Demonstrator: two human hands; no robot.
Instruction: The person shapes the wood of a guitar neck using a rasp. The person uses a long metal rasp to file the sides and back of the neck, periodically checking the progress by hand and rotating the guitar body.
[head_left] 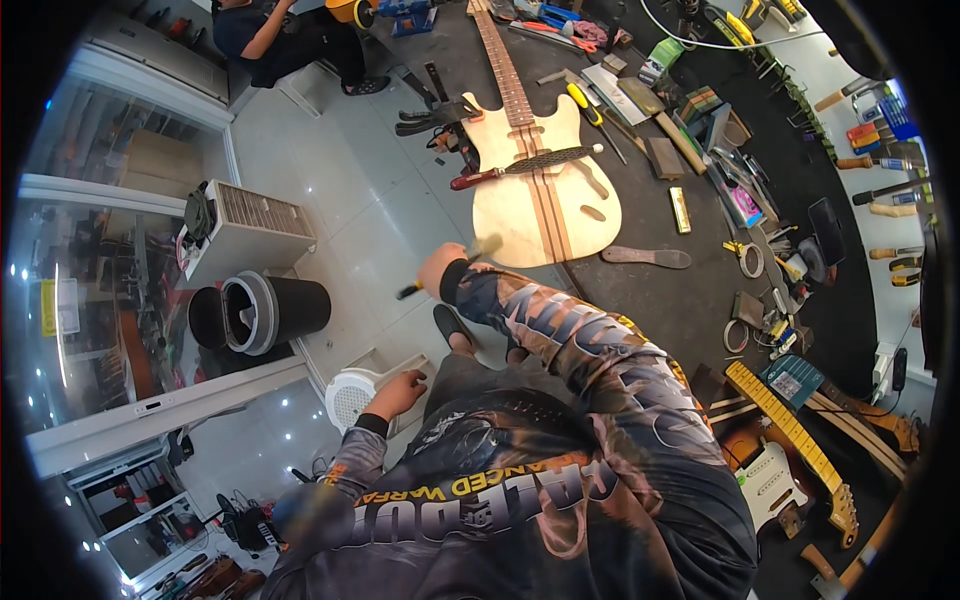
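Note:
My right hand point(440, 270) is closed around a small brush-like tool point(487, 246). Its pale, blurred end points toward the guitar, and a dark and yellow end sticks out on the other side. Low at my left side, my left hand point(400, 393) hangs with loosely bent fingers and nothing visible in it, beside a white plastic stool point(350, 400). A pale wooden electric guitar body point(500, 225) with dark centre stripes and a long neck point(500, 65) lies on the bench just beyond my right hand. Across the body rests a rasp point(550, 160) with a red handle.
The dark workbench point(660, 290) holds a yellow-handled screwdriver point(590, 108), a flat wooden piece point(646, 257), wood blocks and tape rolls. A sunburst guitar point(785, 480) lies at right. On the floor at left stand a black bin point(300, 306) and a white slatted unit point(255, 230). Another person point(290, 40) sits at far left.

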